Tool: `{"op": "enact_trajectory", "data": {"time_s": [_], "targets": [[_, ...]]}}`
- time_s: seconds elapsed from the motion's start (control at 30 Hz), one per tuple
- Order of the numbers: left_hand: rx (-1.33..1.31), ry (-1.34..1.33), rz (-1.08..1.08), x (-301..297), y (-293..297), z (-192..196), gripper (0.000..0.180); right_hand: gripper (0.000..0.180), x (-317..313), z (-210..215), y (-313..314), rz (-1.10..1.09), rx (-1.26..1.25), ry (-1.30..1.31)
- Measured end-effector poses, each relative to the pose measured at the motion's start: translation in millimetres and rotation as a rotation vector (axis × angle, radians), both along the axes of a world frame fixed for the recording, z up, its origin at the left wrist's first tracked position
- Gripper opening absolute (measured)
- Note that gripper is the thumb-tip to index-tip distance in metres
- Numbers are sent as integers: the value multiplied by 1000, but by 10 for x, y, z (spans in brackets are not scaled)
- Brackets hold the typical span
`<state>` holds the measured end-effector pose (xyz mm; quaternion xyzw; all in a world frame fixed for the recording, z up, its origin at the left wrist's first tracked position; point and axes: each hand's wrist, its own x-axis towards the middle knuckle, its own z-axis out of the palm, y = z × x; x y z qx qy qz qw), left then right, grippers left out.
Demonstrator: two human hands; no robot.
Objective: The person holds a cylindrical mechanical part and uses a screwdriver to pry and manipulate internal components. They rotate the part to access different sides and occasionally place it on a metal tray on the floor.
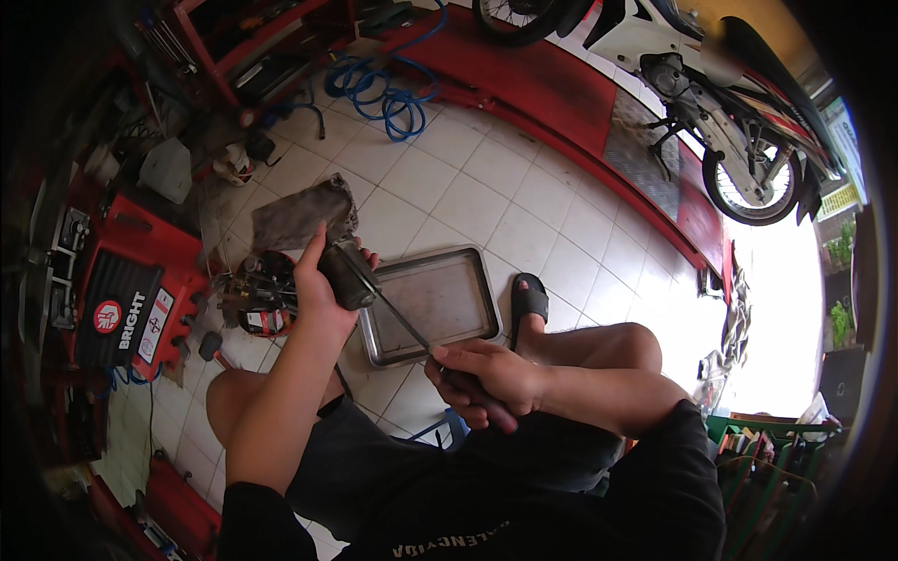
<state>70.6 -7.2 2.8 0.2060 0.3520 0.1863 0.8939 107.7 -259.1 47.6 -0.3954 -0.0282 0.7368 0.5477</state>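
Note:
My left hand (320, 276) grips a dark, cylindrical metal part (348, 275), whose exact kind I cannot make out. It is held tilted above the left side of a shallow metal tray (491, 294). In my right hand (491, 376) is a screwdriver (405, 322), its dark reddish handle wrapped by my fingers. The screwdriver's shaft points up and left, and its far end meets the cylindrical part. Whether the tip goes into the part or only touches it is hidden.
A grey, dirty cloth-like sheet (295, 217) lies beyond my left hand. Cans and small parts (265, 318) crowd the floor beside it. A red machine (131, 304) stands at left, a coiled blue hose (393, 103) farther off. A motorcycle (739, 112) rests on a red lift (543, 103).

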Motion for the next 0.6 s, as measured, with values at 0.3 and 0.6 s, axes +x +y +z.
{"op": "enact_trajectory", "data": {"time_s": [0.3,0.6], "targets": [[190,-18,51,11,-18,-186,47,39,19,-151,-48,-13,59,115],[332,62,75,-39,332,-472,51,41,196,-221,82,101,14,-870]]}}
